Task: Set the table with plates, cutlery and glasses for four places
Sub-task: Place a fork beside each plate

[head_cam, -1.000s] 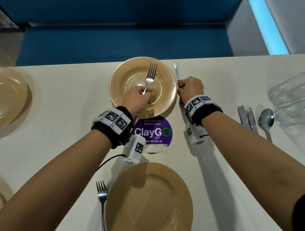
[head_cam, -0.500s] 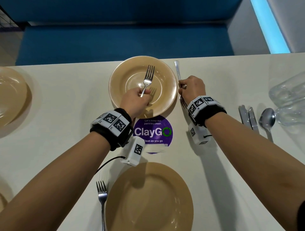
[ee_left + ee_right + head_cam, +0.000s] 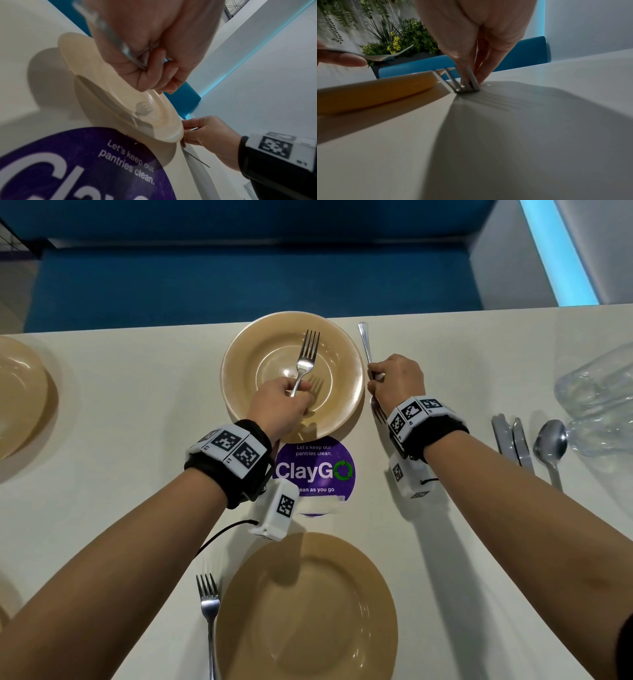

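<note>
Left hand [image 3: 279, 405], grip curled round a fork [image 3: 306, 361] above the far plate [image 3: 346, 402], tines pointing away, long axis fore-and-aft. Right hand [image 3: 397, 381] just right of that plate, grip pinching a second fork [image 3: 367, 344] on the counter [image 3: 137, 412], handle away, tines toward the wrist, partly hidden.

A round purple sticker [image 3: 315, 470] with white words is stuck on the pale table [image 3: 137, 405]. Behind the table runs a long blue bench [image 3: 239, 282]. Green plants [image 3: 399, 36] with little yellow flowers stand in a dark box past the bench.
</note>
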`<state>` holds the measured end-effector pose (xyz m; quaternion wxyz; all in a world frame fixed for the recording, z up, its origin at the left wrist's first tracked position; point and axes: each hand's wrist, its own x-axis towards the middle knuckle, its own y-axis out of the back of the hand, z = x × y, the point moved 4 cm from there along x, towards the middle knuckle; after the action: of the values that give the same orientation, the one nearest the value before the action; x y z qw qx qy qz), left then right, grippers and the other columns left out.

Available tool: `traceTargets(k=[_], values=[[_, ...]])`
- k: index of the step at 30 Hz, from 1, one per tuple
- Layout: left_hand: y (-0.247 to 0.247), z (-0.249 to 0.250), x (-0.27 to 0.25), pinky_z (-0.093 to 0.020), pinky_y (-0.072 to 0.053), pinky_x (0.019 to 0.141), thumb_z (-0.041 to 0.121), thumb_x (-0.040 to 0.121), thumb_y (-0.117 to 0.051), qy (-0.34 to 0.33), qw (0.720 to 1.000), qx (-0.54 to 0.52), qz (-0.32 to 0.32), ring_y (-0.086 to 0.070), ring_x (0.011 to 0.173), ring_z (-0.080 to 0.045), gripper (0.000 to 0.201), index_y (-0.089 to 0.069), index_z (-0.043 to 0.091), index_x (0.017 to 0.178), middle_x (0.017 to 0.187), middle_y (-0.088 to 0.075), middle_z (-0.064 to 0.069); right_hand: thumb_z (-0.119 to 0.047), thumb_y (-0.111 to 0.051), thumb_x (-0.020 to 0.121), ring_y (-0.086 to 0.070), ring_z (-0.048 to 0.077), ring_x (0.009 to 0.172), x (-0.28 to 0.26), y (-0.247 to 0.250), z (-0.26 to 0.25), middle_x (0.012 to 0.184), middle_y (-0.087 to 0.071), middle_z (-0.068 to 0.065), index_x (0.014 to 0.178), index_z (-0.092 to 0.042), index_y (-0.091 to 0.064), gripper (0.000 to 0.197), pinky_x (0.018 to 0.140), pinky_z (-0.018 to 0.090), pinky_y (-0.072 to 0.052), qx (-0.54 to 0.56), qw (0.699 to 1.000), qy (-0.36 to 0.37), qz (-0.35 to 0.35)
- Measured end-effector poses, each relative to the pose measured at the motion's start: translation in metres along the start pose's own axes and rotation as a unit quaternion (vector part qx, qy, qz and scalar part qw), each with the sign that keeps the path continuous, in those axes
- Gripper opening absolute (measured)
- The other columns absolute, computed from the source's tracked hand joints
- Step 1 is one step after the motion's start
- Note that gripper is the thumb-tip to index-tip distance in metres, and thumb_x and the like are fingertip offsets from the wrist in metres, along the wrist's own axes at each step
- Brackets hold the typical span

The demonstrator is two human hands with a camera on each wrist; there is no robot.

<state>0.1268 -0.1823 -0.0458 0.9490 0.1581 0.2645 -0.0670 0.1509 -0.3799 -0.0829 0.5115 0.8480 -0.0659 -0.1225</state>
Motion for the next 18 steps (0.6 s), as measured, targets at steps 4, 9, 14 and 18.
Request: traceTargets(k=[4, 9, 14, 18], values=[[0.002, -0.002, 0.001, -0.008, -0.034, 0.032, 0.005, 0.091, -0.053, -0.001, 1.000, 0.013, -0.001, -0.049, 0.030, 0.005, 0.027, -0.061, 0.008, 0.117, 0.071, -0.054, 0.002, -0.003, -0.057, 0.089, -0.066, 0.031, 0.090, -0.002, 0.001, -0.002, 0.106, -0.066, 0.016, 0.114, -0.003, -0.067, 0.027, 0.083, 0.034, -0.054, 0.063, 0.998, -0.017, -0.004], [0.008, -0.002, 0.000, -0.009, -0.034, 0.032, 0.010, 0.094, -0.049, -0.010, 1.000, 0.028, 0.007, -0.048, 0.030, 0.005, 0.024, -0.063, 0.012, 0.113, 0.069, -0.056, 0.003, -0.021, -0.057, 0.092, -0.062, 0.025, 0.105, -0.008, 0.011, -0.010, 0.118, -0.064, 0.010, 0.120, -0.009, -0.064, 0.032, 0.097, 0.032, -0.046, 0.063, 0.997, -0.018, 0.030], [0.020, -0.005, -0.007, -0.013, -0.032, 0.037, 0.002, 0.093, -0.039, 0.009, 1.000, 0.028, -0.008, -0.045, 0.031, 0.003, 0.033, -0.060, 0.010, 0.118, 0.071, -0.058, 0.000, -0.016, -0.065, 0.085, -0.061, 0.023, 0.095, -0.027, 0.022, -0.057, 0.107, -0.065, 0.010, 0.111, -0.007, -0.067, 0.028, 0.090, 0.037, -0.051, 0.129, 0.984, 0.103, 0.066], [0.046, -0.009, -0.021, -0.010, -0.033, 0.036, 0.000, 0.092, -0.042, -0.030, 0.993, 0.103, -0.056, -0.049, 0.048, -0.003, 0.031, -0.062, 0.007, 0.115, 0.078, -0.065, 0.001, -0.012, -0.069, 0.077, -0.060, 0.029, 0.095, -0.061, 0.011, -0.129, 0.097, -0.068, 0.012, 0.098, -0.005, -0.072, 0.022, 0.090, 0.042, -0.049, 0.060, 0.954, 0.293, -0.023]])
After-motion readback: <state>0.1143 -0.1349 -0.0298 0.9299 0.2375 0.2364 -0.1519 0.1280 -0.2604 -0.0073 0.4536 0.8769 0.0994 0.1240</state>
